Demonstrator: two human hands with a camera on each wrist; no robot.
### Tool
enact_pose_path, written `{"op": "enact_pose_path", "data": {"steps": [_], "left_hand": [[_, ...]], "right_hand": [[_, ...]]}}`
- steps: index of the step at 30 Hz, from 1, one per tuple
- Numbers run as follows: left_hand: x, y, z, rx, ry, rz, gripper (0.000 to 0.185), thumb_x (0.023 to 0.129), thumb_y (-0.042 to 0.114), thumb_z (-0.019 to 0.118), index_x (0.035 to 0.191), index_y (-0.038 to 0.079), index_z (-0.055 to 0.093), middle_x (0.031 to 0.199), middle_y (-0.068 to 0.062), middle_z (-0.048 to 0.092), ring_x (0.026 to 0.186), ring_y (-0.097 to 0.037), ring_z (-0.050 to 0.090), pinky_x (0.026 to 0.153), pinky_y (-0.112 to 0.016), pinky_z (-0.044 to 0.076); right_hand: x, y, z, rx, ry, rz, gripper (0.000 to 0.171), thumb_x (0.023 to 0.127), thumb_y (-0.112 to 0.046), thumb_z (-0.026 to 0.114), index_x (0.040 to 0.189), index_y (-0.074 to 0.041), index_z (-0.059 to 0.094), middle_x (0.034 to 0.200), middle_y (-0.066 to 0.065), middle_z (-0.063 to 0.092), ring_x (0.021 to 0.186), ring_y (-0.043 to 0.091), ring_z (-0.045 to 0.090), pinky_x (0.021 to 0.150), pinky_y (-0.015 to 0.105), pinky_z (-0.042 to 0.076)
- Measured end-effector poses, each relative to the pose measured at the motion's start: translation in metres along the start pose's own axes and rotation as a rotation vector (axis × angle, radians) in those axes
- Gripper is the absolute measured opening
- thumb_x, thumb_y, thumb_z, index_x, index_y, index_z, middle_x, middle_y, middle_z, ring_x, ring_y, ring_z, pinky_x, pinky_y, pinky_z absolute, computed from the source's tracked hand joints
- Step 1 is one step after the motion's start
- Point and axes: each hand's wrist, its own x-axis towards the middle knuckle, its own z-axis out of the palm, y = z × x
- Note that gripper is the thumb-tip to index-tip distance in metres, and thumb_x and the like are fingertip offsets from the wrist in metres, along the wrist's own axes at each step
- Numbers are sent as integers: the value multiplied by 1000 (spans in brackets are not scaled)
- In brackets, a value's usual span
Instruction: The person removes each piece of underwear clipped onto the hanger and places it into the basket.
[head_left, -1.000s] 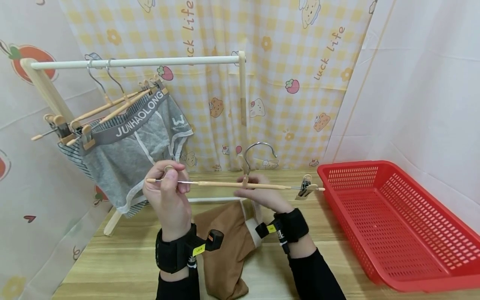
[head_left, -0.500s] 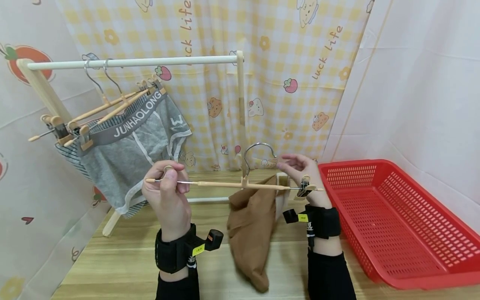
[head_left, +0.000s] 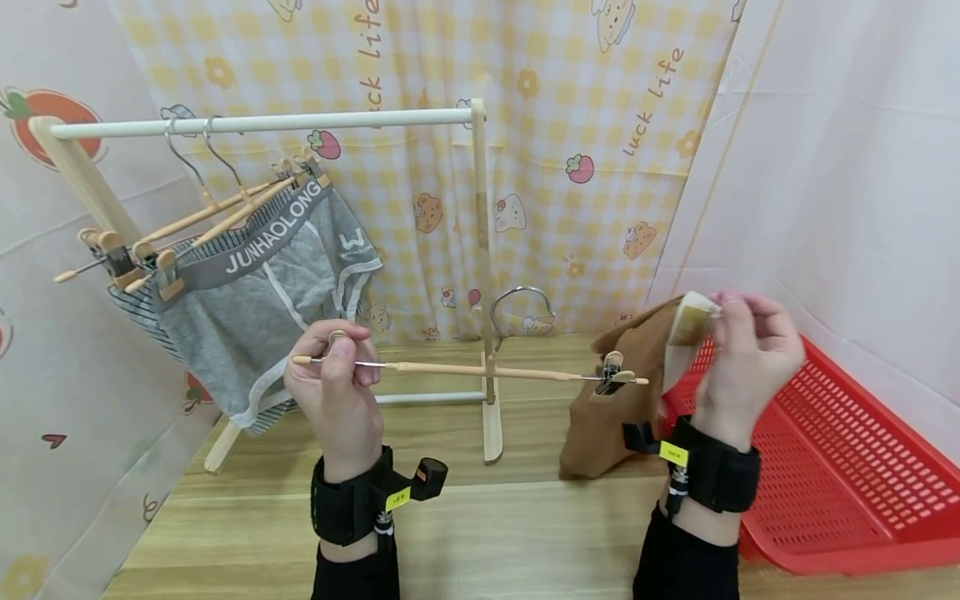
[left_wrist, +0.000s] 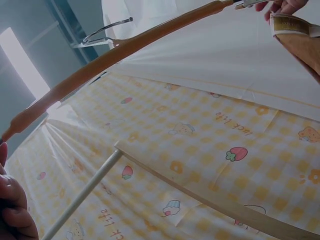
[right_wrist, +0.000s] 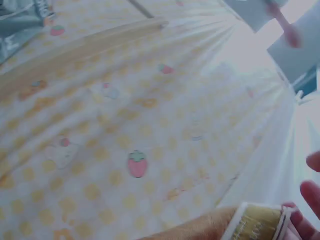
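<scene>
The left hand pinches one end of a slim wooden clip hanger with a metal hook, held level above the wooden tabletop. The right hand grips the cream waistband of brown fabric shorts, which hang beside the hanger's right clip, over the tabletop's right edge by a red plastic mesh basket.

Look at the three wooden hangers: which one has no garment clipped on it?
The hanger in the left hand; the two on the rail carry underwear.

We see grey briefs clipped to hangers on a white rail, a red basket on the wooden surface, a patterned curtain behind.
</scene>
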Motion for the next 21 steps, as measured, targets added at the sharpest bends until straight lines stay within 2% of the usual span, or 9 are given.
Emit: {"op": "enact_pose_path", "data": {"steps": [5, 9, 16, 21], "left_hand": [[0, 0, 1, 8, -4, 1, 17, 82, 3, 55, 73, -9, 62, 48, -1, 44, 40, -12, 34, 41, -23, 28], [0, -1, 1, 10, -5, 1, 17, 82, 4, 56, 73, -9, 63, 47, -2, 45, 40, -13, 34, 41, -23, 28], [-1, 0, 0, 11, 2, 2, 17, 82, 3, 55, 73, -9, 63, 47, -1, 45, 41, -12, 35, 41, -22, 29], [-1, 0, 1, 12, -2, -5, 17, 83, 3, 56, 73, -9, 62, 48, -1, 45, 41, -12, 35, 41, -22, 30]], "right_hand": [[9, -16, -8, 153, 222, 2, 18, 78, 10, 74, 80, 18, 58, 83, 23, 61, 76, 31, 63, 63, 33, 55], [13, -20, -12, 194, 330, -34, 16, 81, 10, 68, 76, 18, 54, 82, 25, 60, 76, 34, 61, 67, 36, 54], [17, -21, -14, 310, 408, -116, 17, 87, 14, 56, 73, 15, 46, 77, 25, 55, 72, 36, 60, 63, 35, 52], [19, -21, -15, 307, 458, -136, 20, 88, 14, 55, 71, 13, 44, 71, 21, 51, 63, 31, 55, 56, 31, 46]]}}
